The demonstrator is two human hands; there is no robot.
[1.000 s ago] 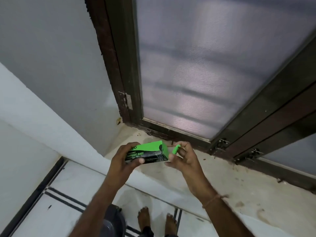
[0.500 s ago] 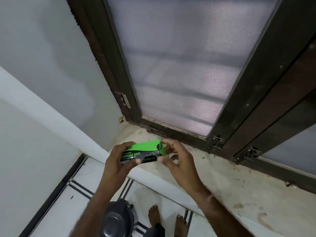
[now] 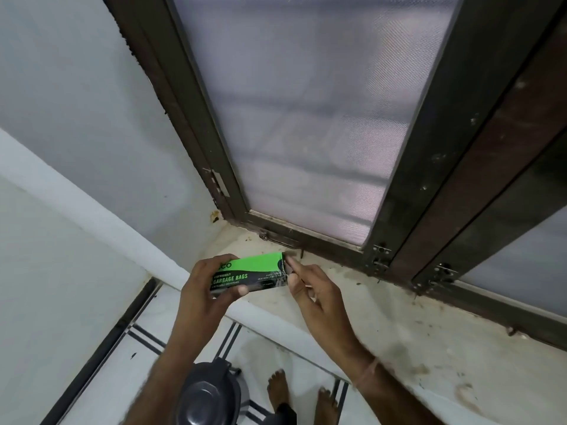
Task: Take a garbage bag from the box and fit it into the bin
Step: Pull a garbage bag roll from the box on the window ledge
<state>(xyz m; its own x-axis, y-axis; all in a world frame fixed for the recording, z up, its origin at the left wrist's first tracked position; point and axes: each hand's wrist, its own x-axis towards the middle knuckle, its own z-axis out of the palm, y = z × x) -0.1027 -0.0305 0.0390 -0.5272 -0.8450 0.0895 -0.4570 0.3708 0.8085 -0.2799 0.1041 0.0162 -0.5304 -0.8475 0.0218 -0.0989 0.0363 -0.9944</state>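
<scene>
I see my left hand [image 3: 204, 294] wrapped around the garbage bag box [image 3: 250, 275], thumb on the printed black front face, fingers curled over the green top. The box is held in the air above the front edge of the stained window sill [image 3: 383, 317], just in front of the mesh window [image 3: 306, 118]. Its long axis runs left to right across my view, the right end tipped slightly up and away toward the window frame. The "GARBAGE BAGS" lettering reads upright to me. My right hand [image 3: 316, 299] is at that right end, fingertips [image 3: 291, 265] touching the end flap, thumb against the lower corner; I cannot tell whether it is pinching anything. Down below, the dark grey bin [image 3: 208, 394] stands on the tiled floor [image 3: 122, 378], lid on, just beside my bare feet [image 3: 277, 391].
</scene>
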